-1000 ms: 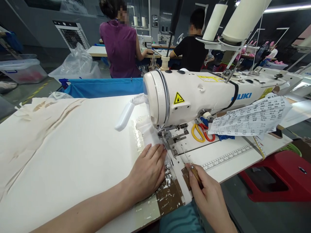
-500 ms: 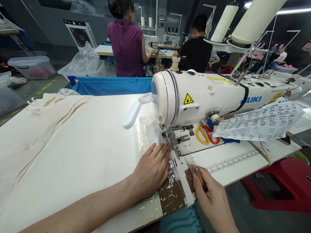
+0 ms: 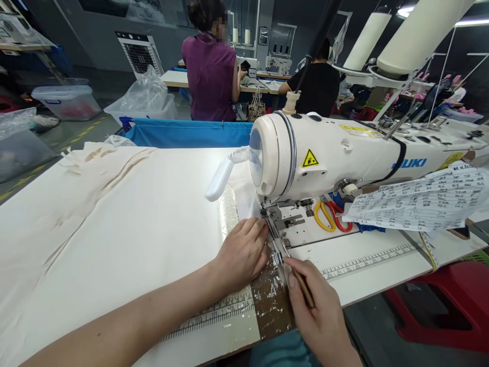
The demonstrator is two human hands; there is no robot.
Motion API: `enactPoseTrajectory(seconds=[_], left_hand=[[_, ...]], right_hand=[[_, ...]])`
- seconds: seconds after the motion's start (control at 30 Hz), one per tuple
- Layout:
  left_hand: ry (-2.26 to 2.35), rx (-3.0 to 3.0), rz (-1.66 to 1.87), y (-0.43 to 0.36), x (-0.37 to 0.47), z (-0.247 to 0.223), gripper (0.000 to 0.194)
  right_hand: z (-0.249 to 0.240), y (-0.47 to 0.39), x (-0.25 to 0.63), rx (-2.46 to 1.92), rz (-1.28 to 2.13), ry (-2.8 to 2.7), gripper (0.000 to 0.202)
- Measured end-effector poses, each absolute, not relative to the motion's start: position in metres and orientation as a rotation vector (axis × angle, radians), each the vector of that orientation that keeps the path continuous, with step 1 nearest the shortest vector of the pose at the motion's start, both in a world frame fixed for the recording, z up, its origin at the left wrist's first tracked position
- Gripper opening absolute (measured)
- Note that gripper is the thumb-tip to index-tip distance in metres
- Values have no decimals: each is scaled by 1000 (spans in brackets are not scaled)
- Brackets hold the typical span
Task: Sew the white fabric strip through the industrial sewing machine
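Observation:
My left hand (image 3: 244, 250) lies palm down beside the needle area of the white sewing machine (image 3: 328, 148). Its fingers are together, slightly bent, with the tips against the metal guide (image 3: 273, 233). Some thin white cloth (image 3: 249, 200) shows just beyond the fingers. In my right hand (image 3: 319, 311) is an awl (image 3: 305, 289), gripped by its wooden handle. The awl's metal shaft points toward the guide, close to the tips of my left fingers. Brown tape under clear film (image 3: 271, 300) covers the table between both hands.
Scissors (image 3: 329, 216) with yellow and red handles lie behind the needle plate. Handwritten paper (image 3: 420, 199) hangs by the machine arm. Pale cloth (image 3: 76, 188) is spread at left. A red stool (image 3: 439, 306) stands at right. Two people sit ahead beyond a blue cloth bin (image 3: 191, 133).
My right hand has brought the awl left and up to the metal guide. The white strip that ran to the table's front edge no longer shows there. The view has shifted slightly.

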State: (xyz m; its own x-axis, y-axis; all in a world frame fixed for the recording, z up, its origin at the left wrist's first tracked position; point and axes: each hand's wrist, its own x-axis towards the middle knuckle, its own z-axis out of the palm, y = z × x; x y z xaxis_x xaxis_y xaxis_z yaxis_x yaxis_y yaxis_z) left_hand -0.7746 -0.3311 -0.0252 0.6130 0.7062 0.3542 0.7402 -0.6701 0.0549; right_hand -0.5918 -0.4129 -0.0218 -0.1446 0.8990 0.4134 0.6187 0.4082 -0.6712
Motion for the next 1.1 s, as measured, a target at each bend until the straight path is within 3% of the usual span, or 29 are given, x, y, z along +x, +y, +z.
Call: enactPoseTrajectory(seconds=[0.3, 0.83, 0.97, 1.1], left_hand=[[-1221, -2783, -625, -325, -778, -27, 40], [-1294, -2760, -615, -321, -783, -27, 39], [-1265, -2713, -582, -326, -783, -22, 36], [-1314, -2885, -499, -345, -778, 5, 24]], right_hand=[[-26, -390, -611, -1285, 0, -2145, 24], [-28, -388, -624, -1510, -293, -2279, 35], [-27, -389, -623, -1493, -209, -2270, 37], [-25, -397, -601, -1234, 148, -2105, 34]])
